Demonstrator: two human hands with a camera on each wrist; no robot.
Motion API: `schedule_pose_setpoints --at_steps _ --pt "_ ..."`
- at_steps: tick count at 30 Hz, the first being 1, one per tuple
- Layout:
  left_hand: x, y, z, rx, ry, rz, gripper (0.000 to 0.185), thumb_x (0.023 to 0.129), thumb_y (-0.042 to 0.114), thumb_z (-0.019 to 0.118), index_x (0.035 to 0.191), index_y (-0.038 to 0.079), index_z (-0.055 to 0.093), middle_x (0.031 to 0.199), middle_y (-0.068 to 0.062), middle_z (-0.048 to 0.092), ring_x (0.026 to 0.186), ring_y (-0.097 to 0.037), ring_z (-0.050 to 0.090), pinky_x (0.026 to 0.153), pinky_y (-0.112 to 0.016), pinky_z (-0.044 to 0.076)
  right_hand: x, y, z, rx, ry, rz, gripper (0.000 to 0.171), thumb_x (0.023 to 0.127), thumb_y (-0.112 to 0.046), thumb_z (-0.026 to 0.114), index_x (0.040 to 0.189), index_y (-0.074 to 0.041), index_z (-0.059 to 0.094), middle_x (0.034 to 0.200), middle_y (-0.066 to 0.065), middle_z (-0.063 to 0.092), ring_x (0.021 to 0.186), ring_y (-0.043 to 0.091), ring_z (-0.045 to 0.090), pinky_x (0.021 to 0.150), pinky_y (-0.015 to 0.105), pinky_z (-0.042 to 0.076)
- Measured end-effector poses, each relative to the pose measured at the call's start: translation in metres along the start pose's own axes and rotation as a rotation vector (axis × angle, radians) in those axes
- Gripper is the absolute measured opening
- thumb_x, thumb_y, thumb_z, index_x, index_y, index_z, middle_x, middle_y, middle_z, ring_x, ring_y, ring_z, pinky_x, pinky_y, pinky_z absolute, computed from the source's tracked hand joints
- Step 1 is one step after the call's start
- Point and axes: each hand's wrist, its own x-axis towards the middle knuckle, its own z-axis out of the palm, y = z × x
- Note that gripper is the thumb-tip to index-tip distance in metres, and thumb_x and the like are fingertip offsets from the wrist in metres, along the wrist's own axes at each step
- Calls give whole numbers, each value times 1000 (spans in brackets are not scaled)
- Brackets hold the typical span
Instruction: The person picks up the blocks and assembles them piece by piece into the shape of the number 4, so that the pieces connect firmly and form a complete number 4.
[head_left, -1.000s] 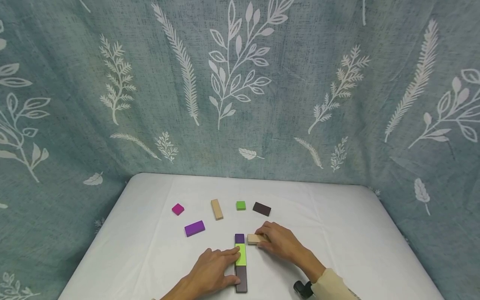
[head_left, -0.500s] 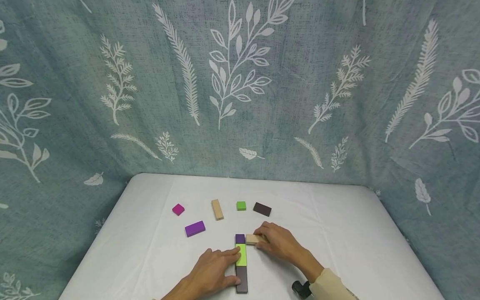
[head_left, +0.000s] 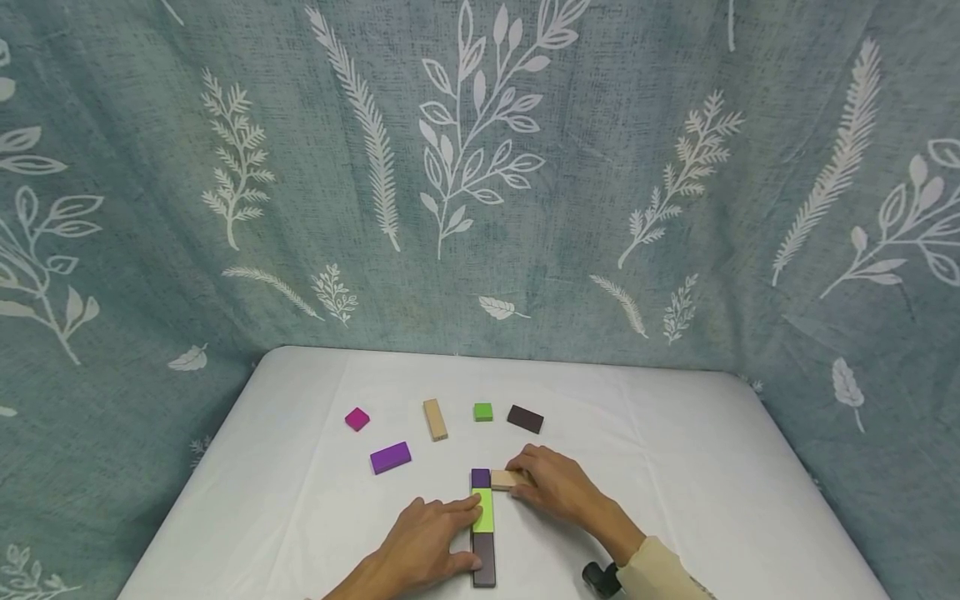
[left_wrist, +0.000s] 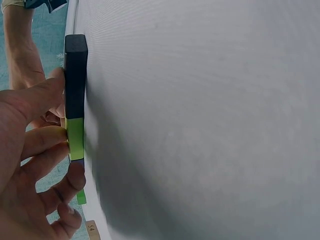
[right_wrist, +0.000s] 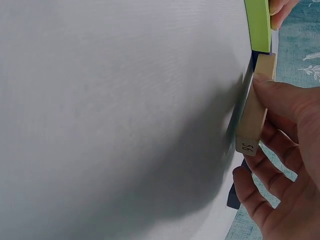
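Observation:
A row of blocks runs away from the person on the white table: a dark grey block (head_left: 485, 573) nearest, a lime green block (head_left: 487, 518), then a short dark purple block (head_left: 480, 477). My left hand (head_left: 422, 540) lies along the row's left side, fingertips touching the lime block and thumb on the grey one. Between thumb and fingers, my right hand (head_left: 558, 483) pinches a plain wooden block (right_wrist: 253, 115), marked 56 on its end in the right wrist view. This block lies crosswise, its left end against the purple block's right side. My right fingers hide its other end in the head view.
Beyond the row lie a magenta block (head_left: 357, 419), a purple block (head_left: 391, 457), another plain wooden block (head_left: 435, 419), a green block (head_left: 483, 412) and a dark brown block (head_left: 525, 419). A leaf-patterned curtain (head_left: 375, 183) hangs behind the table.
My right hand has slid the wooden block slightly left, closing the small gap to the dark purple block. The left hand has stayed in place on the row.

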Motion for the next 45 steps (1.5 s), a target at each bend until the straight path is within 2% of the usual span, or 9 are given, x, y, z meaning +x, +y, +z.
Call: schedule_pose_setpoints --at_steps 8,14,24,36,45 --pt "0 0 0 1 3 4 65 83 57 76 135 18 67 146 8 56 111 -21 66 85 -48 50 0 0 1 -1 3 -23 29 88 -30 80 112 -14 74 103 -7 64 89 6 56 78 34 52" --pt "0 0 -1 -13 -14 -13 65 84 55 76 136 18 66 147 8 55 115 -25 65 94 -61 47 0 0 0 1 -2 -31 29 89 -29 79 113 -14 74 104 -7 64 90 6 57 78 35 52" --pt "2 0 -1 -25 -44 -41 66 83 55 77 137 19 66 148 9 54 118 -26 64 97 -63 45 0 0 1 3 -8 -24 29 89 -29 79 113 -14 74 104 -7 64 88 6 55 76 33 52" --pt "2 -1 0 6 -6 -5 66 83 57 76 136 19 67 146 8 55 112 -21 66 87 -49 50 1 0 3 7 -12 -3 31 87 -31 81 113 -15 74 103 -8 64 85 4 52 74 31 50" --pt "1 -1 0 1 -4 5 67 83 57 76 136 18 66 146 8 56 111 -19 66 81 -42 49 0 0 4 11 -10 -3 34 86 -33 81 114 -15 74 104 -7 64 85 3 53 74 31 51"
